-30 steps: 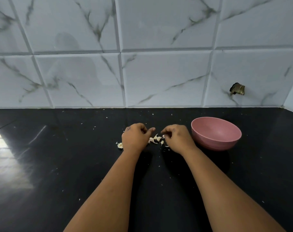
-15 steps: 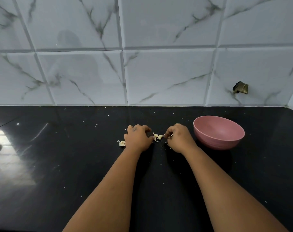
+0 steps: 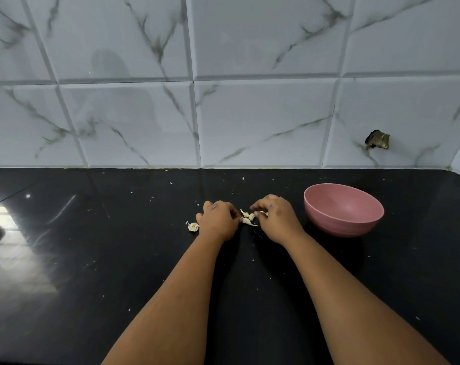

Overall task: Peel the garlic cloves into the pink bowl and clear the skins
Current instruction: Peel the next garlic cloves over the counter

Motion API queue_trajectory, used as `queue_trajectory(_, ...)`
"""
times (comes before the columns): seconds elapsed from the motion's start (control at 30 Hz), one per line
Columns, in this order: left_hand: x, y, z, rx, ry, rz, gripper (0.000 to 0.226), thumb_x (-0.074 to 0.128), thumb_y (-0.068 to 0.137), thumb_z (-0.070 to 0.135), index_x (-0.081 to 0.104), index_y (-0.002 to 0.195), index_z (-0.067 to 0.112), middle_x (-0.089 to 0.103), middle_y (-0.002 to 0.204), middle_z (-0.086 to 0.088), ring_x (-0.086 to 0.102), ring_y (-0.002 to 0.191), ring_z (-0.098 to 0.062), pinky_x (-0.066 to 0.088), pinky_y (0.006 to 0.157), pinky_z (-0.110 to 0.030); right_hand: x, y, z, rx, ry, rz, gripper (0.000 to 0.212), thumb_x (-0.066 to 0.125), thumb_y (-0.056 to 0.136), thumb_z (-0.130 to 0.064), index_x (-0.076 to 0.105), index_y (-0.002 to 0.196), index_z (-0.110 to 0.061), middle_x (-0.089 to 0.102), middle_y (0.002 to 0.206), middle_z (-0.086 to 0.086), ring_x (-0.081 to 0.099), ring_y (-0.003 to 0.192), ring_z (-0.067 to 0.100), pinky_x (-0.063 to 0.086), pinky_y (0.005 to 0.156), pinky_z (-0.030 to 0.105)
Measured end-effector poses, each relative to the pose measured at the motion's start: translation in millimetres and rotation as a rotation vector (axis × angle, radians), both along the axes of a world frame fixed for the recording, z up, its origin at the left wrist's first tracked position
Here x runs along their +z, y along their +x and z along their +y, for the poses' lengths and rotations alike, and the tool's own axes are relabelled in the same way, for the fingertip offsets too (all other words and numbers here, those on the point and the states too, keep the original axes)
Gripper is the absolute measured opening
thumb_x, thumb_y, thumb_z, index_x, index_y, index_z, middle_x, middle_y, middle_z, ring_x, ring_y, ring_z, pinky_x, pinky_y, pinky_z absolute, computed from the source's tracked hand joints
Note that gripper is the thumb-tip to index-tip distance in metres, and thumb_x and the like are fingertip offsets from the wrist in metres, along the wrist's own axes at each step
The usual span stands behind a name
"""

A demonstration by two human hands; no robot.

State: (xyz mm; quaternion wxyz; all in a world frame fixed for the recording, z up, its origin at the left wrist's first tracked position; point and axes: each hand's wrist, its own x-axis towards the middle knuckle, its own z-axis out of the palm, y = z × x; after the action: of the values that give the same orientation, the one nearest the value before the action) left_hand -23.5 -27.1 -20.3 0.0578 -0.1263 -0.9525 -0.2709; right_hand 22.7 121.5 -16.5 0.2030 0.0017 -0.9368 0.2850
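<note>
While both hands work at the table (image 3: 118, 259):
Left hand (image 3: 218, 219): fingers curled; what it grips, cannot tell.
Right hand (image 3: 276, 219): fingertips pinching at the garlic (image 3: 248, 218) between the hands.
Bowl (image 3: 343, 209): right of the hands.
Skin (image 3: 193, 227): left of the left hand.

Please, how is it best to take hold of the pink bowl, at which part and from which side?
Probably pinch the near-left rim of the pink bowl with the right hand, coming from the left. It stands upright with its mouth open, apart from the garlic pieces, and that hand is nearest.
</note>
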Motion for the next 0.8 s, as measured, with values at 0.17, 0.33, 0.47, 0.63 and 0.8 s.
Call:
queue_trajectory(0.17,2,0,1,0.021,0.003,0.032,0.017,0.053,0.098,0.033,0.069,0.099,0.027,0.061,0.115,0.004,0.036,0.123,-0.024,0.024,0.086,-0.039,-5,1,-6,0.002,0.120,-0.129,0.021,0.067,0.088,-0.027,0.072,0.107,-0.032,0.060,0.108,0.003,0.055,0.099,0.021,0.049,0.090,0.034)
queue_trajectory(0.33,2,-1,-4,0.054,0.014,0.008,0.031,0.044,0.102,0.036,0.071,0.106,0.021,0.063,0.115,0.001,0.035,0.125,-0.025,0.030,0.093,-0.042,-1,2,-13,-0.022,0.237,-0.061,0.016,0.069,0.087,-0.034,0.069,0.099,-0.024,0.059,0.102,-0.002,0.046,0.103,0.019,0.044,0.080,0.030)
queue_trajectory(0.47,4,3,-3,0.045,0.026,0.058,0.015,0.060,0.094,0.032,0.074,0.093,0.025,0.061,0.114,0.006,0.036,0.122,-0.023,0.028,0.088,-0.038,0,4,-15,-0.053,0.140,-0.138,0.007,0.068,0.088,-0.031,0.065,0.094,-0.031,0.053,0.104,0.003,0.055,0.094,0.023,0.048,0.077,0.031)
queue_trajectory(0.63,8,5,-6,0.079,0.119,0.109,0.020,0.074,0.079,0.031,0.061,0.064,0.032,0.059,0.100,0.011,0.040,0.112,-0.017,0.032,0.087,-0.034,0,7,-12,-0.002,0.111,-0.076,0.019,0.064,0.091,-0.023,0.070,0.108,-0.028,0.060,0.102,0.001,0.050,0.102,0.019,0.048,0.086,0.033)
queue_trajectory(0.8,7,5,-6,0.090,0.270,0.070,0.016,0.068,0.086,0.040,0.065,0.078,0.027,0.064,0.096,0.007,0.040,0.116,-0.022,0.044,0.090,-0.038,3,18,-3,0.025,-0.060,0.078,0.010,0.068,0.086,-0.011,0.068,0.086,-0.021,0.060,0.088,-0.006,0.054,0.084,0.011,0.037,0.070,0.022)
